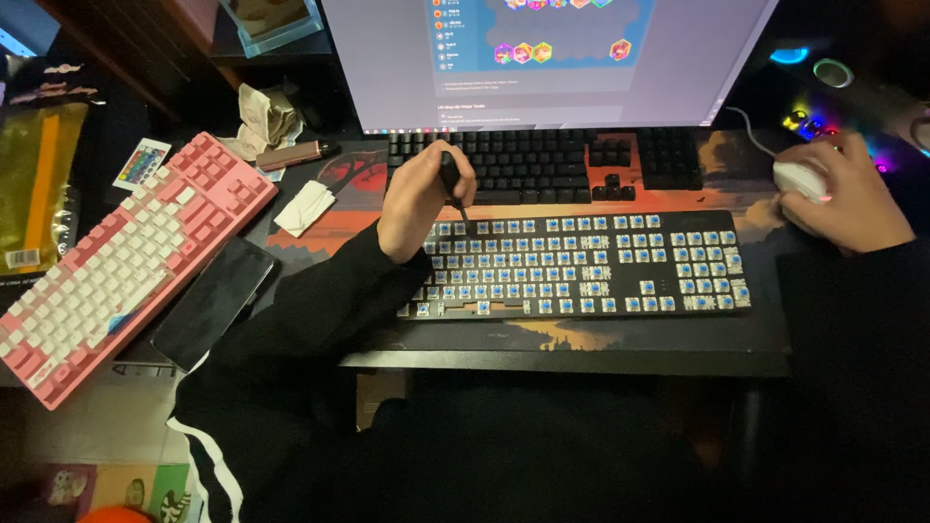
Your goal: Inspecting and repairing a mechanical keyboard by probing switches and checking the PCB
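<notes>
Across the middle of the bench (581,360) lies a bare keyboard (581,266) with its keycaps off, its long axis running left to right, parallel to the front edge. Its black frame carries rows of blue switches with pale housings. The left hand (418,205) hovers over its upper left corner, its grip wrapped in a fist round a dark-handled tool (451,184); the thin shaft tilts down and to the right, with its tip at the top row of switches. Whether the tip touches a switch cannot be told. The right hand (843,194) rests well apart, off the right end, its grip curled over a white mouse (800,178).

Both sleeves are black. The bench is dark, covered by a mat printed in orange and black, and the room is dim. A monitor (542,58) glows at the back, with a black keyboard (542,165) just beneath it. To the left a pink keyboard (126,261) with white keys sits at a slant, a dark phone (215,300) beside it. Coloured lights shine at the far right.
</notes>
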